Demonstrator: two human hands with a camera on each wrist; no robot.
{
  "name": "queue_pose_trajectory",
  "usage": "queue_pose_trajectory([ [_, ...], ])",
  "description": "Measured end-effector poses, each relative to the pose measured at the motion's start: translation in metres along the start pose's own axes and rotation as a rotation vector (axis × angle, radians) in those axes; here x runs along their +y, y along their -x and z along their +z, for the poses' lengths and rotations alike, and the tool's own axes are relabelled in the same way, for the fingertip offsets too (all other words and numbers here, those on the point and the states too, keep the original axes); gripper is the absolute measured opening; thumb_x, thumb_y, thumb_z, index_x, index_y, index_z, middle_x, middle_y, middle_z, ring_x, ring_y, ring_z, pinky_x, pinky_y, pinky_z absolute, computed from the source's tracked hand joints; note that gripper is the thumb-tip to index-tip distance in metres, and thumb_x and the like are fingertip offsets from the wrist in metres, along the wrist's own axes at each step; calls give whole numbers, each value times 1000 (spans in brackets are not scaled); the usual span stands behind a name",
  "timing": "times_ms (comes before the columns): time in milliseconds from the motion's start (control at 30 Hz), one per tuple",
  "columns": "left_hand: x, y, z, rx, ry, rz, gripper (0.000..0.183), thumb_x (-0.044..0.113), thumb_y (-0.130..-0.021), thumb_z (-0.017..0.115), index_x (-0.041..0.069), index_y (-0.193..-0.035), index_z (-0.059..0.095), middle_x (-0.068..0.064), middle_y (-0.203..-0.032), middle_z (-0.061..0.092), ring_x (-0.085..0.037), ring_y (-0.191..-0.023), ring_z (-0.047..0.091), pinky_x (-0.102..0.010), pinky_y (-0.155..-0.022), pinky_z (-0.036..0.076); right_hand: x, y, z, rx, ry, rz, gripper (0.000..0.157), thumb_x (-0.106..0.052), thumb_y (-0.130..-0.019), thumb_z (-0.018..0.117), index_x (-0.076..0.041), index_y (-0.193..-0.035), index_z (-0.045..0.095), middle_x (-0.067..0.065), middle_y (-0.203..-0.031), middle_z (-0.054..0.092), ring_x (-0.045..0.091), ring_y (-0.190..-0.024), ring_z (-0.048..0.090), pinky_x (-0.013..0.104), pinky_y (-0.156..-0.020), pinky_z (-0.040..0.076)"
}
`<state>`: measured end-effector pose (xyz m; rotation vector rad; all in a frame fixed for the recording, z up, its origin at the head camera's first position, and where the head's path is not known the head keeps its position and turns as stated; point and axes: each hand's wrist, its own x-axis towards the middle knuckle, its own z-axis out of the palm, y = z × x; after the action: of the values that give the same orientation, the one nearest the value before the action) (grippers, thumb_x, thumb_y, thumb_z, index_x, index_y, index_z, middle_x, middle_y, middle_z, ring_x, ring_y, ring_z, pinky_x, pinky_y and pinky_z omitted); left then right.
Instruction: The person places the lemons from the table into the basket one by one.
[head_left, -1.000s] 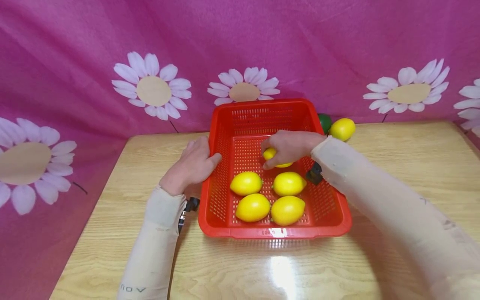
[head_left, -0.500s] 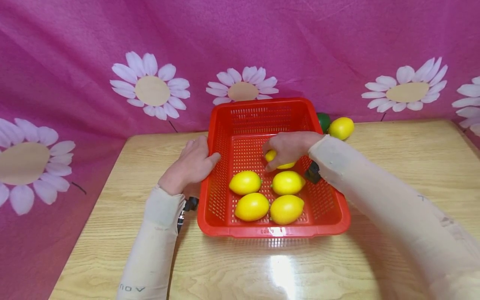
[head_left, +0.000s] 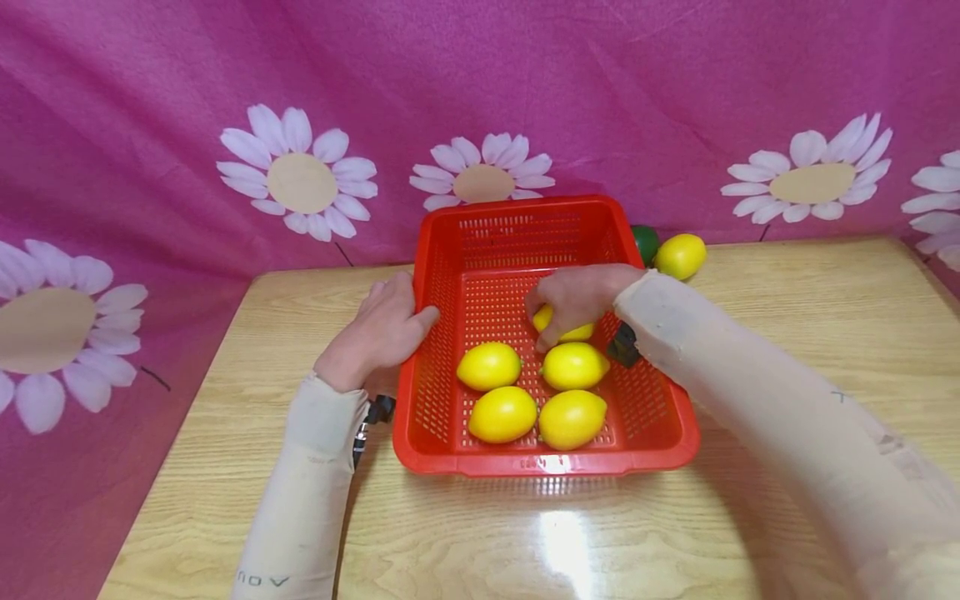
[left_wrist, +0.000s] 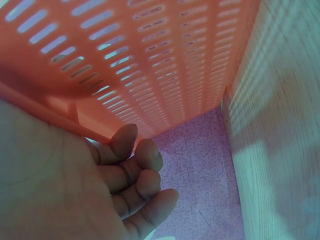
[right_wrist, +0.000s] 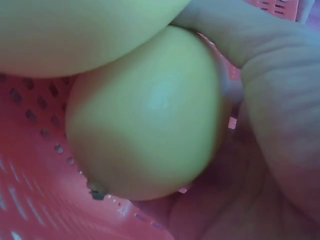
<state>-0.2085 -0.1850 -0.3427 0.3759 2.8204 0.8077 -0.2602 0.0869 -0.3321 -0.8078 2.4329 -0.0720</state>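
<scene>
In the head view, a red plastic basket point(head_left: 546, 464) with slotted walls stands on the table. My left hand point(head_left: 378, 329) holds its left rim, thumb over the edge; the left wrist view shows the fingers point(left_wrist: 145, 185) loosely curled outside the slotted wall. My right hand point(head_left: 577, 296) reaches inside and grips a yellow lemon point(head_left: 576, 332), partly hidden by the fingers. In the right wrist view that lemon point(right_wrist: 150, 115) lies against the thumb and palm, its green stem end showing. Several other lemons point(head_left: 503, 414) lie in two rows in the basket's near half.
Behind the basket's right side sit another lemon point(head_left: 681, 256) and a dark green round thing point(head_left: 645, 243), partly hidden. The wooden table point(head_left: 817, 308) meets a magenta cloth point(head_left: 637, 100) with white flowers. Small black devices point(head_left: 381, 408) are on the wrists.
My right hand has shifted slightly nearer to me with its lemon, now close to the right-hand lemon of the second row. The left hand stays at the rim.
</scene>
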Motion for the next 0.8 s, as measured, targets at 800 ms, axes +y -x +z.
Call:
queue_pose_trajectory([
  [800,1,1,0,-9,0,7,37,28,-101,49,7,-131,49,-10,-113,51,-25,-111,43,-37,-86,40,1,0,1,9,-29,9,40,-49,-92,69,-18,-117,71,1,-114,70,20,-104,58,40,-98,49],
])
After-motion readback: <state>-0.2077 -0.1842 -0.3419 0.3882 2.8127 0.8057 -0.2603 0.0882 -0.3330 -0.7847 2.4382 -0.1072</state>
